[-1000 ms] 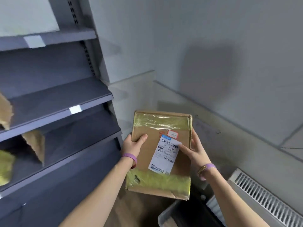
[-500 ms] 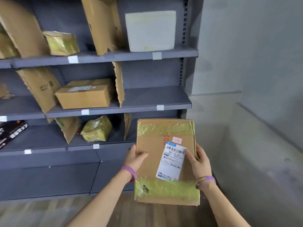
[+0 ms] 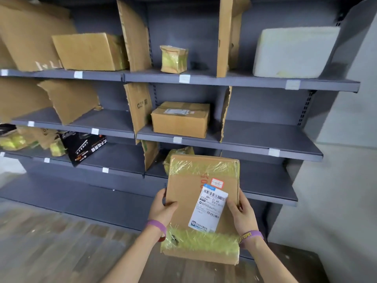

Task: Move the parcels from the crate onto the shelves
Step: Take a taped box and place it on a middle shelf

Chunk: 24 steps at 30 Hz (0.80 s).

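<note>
Vs 0.5 s ago: view has swung further left, shelves now fill the frame, more bays showing; wall at right mostly gone from view. Parcel same grip, same tilt, sits lower-centre as before.

L to R:
- Left hand: on parcel's left edge, about mid-height. Thumb lies over the top face, other fingers curl round behind the edge; pinching the cardboard. Purple band at wrist.
- Parcel: flat brown box, held in air in front of the lowest shelf, clear of it, long side running away from the person. Yellowish tape across far and near ends. White barcode label right of centre, small red-edged sticker just above it.
- Right hand: on right edge, roughly level w/ left. Thumb presses on label's right margin, fingers wrapped under/behind; closed on the parcel. Purple band w/ lettering at wrist.

Shelf bay behind parcel: yellow-taped packet partly hidden by parcel's far end. Bay above: brown box. Crate not in view.
</note>
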{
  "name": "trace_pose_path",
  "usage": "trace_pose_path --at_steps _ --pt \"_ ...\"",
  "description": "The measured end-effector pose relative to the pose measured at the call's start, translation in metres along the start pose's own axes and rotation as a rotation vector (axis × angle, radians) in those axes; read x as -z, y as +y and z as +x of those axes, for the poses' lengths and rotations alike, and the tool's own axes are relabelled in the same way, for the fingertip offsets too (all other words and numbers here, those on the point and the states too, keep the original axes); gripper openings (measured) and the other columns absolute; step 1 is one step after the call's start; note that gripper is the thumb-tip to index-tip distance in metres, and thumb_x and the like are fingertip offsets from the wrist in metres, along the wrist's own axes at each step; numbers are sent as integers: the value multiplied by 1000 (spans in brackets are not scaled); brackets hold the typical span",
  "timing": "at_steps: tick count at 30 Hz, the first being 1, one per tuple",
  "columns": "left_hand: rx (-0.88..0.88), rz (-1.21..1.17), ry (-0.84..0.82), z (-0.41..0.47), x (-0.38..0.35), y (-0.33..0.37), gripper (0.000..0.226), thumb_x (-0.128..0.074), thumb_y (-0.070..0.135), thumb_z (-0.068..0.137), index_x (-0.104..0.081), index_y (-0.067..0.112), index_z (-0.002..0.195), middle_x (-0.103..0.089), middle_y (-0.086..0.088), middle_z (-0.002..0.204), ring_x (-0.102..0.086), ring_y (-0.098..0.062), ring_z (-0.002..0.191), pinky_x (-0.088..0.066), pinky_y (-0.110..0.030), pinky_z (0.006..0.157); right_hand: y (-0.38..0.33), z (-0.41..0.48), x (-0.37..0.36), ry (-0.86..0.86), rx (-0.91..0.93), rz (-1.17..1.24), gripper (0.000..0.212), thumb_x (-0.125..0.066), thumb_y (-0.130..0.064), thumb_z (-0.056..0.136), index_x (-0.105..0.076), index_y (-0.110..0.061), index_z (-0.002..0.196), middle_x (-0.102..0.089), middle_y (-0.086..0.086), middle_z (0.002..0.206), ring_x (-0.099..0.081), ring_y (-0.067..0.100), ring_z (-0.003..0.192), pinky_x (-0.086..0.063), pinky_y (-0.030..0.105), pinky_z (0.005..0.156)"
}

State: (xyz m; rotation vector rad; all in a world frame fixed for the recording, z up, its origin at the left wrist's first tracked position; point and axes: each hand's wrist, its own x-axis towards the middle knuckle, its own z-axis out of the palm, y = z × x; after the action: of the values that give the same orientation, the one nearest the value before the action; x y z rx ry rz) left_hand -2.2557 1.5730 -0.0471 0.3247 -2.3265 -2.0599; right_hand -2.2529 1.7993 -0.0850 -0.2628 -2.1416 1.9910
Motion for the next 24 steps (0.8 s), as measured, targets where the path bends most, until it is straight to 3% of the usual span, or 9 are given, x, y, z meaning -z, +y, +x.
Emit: trace_pose_path --at_steps 5,10,16,20,24 --pt "-22 50 -42 41 64 -9 45 -52 -4 84 -56 28 115 -69 12 99 -63 -4 92 -45 -14 68 5 6 -74 16 -44 -3 47 -60 -25 92 -45 -20 136 -58 -5 127 -55 10 112 -40 27 94" --pt "-46 96 -97 76 95 -10 50 -47 -5 85 -55 27 122 -69 10 105 -63 -7 96 -45 -16 72 6 15 -114 63 -83 -6 42 -61 -25 92 -47 -20 132 -61 -5 121 -57 0 103 -41 26 89" --pt "-50 67 -112 109 98 -1 50 -47 -3 88 -51 28 128 -67 11 106 -60 1 92 -42 -11 67 -10 46 -130 94 -76 -49 42 -58 -28 94 -46 -24 134 -62 -8 119 -59 5 102 -43 21 79" --pt "-36 36 -90 130 91 5 51 -49 -2 90 -48 31 130 -64 12 106 -59 -1 93 -43 -19 74 -18 77 -135 77 -36 -100 45 -55 -26 95 -41 -22 138 -57 -10 119 -55 7 102 -39 22 84" --pt "-59 30 -82 151 83 21 57 -49 -5 89 -45 45 118 -62 21 101 -58 4 91 -41 -7 64 -25 110 -137 61 -4 -101 46 -53 -27 96 -41 -22 139 -57 -8 121 -54 5 100 -38 25 86"
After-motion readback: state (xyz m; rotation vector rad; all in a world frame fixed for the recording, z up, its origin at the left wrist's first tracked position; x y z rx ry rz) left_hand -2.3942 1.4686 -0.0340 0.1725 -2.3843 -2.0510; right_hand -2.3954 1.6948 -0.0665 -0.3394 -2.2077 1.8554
